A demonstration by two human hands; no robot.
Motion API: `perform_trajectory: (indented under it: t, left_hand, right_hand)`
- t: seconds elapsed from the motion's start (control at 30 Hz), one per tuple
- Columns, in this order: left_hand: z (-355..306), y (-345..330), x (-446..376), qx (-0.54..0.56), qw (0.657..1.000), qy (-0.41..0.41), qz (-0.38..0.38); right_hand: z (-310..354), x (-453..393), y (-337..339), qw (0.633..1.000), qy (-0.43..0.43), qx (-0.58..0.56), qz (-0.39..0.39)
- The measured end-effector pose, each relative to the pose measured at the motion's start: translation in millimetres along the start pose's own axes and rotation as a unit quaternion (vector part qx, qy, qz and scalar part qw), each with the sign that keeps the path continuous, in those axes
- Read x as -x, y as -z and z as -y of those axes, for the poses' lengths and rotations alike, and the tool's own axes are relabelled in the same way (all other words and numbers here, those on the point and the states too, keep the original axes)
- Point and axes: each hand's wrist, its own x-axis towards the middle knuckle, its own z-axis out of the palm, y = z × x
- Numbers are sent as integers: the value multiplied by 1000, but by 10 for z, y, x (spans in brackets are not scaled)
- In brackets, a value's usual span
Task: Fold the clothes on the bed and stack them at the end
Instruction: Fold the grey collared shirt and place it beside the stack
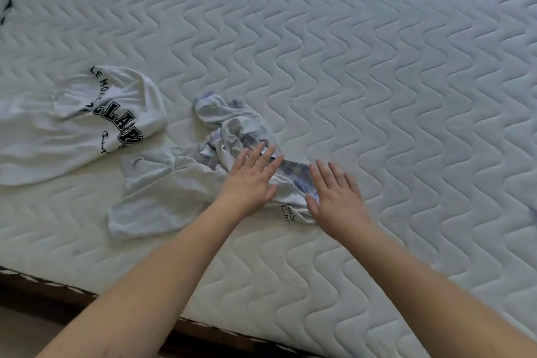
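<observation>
Two hands are lying flat, palms down, fingers spread, grasping nothing. Left hand (pixel 251 176) is pressing on a crumpled pale garment w/ blue plaid trim (pixel 186 180), near the bed's (pixel 377 67) front edge. Right hand (pixel 337 198) is touching the garment's right end, partly on the quilted mattress. A white T-shirt w/ black lettering (pixel 72 125) is lying unfolded just left of it.

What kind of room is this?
Most likely a bedroom. A bare quilted mattress on a dark wooden frame fills the view, with a crumpled white printed T-shirt and another pale garment lying on it.
</observation>
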Motion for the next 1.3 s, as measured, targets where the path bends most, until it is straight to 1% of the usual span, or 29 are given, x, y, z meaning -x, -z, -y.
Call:
perform_trajectory:
  t: [0.07,0.17,0.3,0.4,0.53,0.63,0.73,0.87,1.0,1.1,1.2,1.3]
  left_hand:
    - [35,-237,-288,-1,1000,-4,25]
    - [95,-526,-627,8,999,11,32]
    - [149,-836,-888,-8,999,-2,41]
    - [190,-896,-988,-8,1000,-7,-5]
    - [172,-917,-941,-18,998,-36,-50]
    - [163,-863,-760,-7,997,-37,-67]
    - [159,-769,-532,12,994,-43,-96]
    - [111,-602,-181,-3,991,-54,-123]
    - [22,-340,207,-28,993,-15,-113]
    - [-70,-50,463,-20,992,8,-127]
    - [-174,306,686,-6,988,-6,-153]
    - [-298,702,858,12,980,-45,-194]
  right_hand:
    - [-58,-229,-265,1000,-12,-11,16]
    - [-88,-538,-610,998,-9,-30,49]
    - [-88,-878,-966,997,-15,-58,46]
    - [-70,-1006,-1110,995,-33,-85,35]
    - [-42,-1046,-1157,994,-50,-98,-7]
    - [-44,-977,-1114,994,-31,-104,23]
    - [-100,-778,-1014,989,-17,-140,39]
    - [-264,-419,-713,991,1,-133,23]
    - [-525,69,-287,991,-1,-133,-7]
    - [-735,480,50,988,-10,-156,-19]
    - [-920,869,395,983,-36,-180,16]
    - [-1089,1223,770,964,-65,-258,6]
